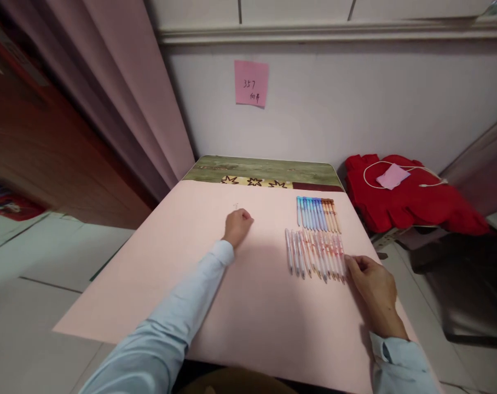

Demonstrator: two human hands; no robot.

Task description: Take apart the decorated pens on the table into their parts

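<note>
On the pink sheet (248,317) lie two rows of slim pens, side by side. The upper row of pens (316,214) runs from light blue through purple-blue to orange-brown. Below it, a row of clear-barrelled pens (306,254) has pinkish and reddish parts, tips toward me. My right hand (374,287) is at the right end of this lower row, its fingers curled and the fingertips against the outermost pen. Left of both rows, my left hand (238,227) rests closed on the sheet, fingers curled in, with nothing visible in it. A faint small mark (236,206) is just beyond it.
Behind the sheet shows a green patterned tabletop strip (265,167) against the wall. A pink note (251,83) is stuck there. To the right, a red cloth (416,205) carries a white cable and a pink paper (393,177). A pink curtain (142,98) hangs at left.
</note>
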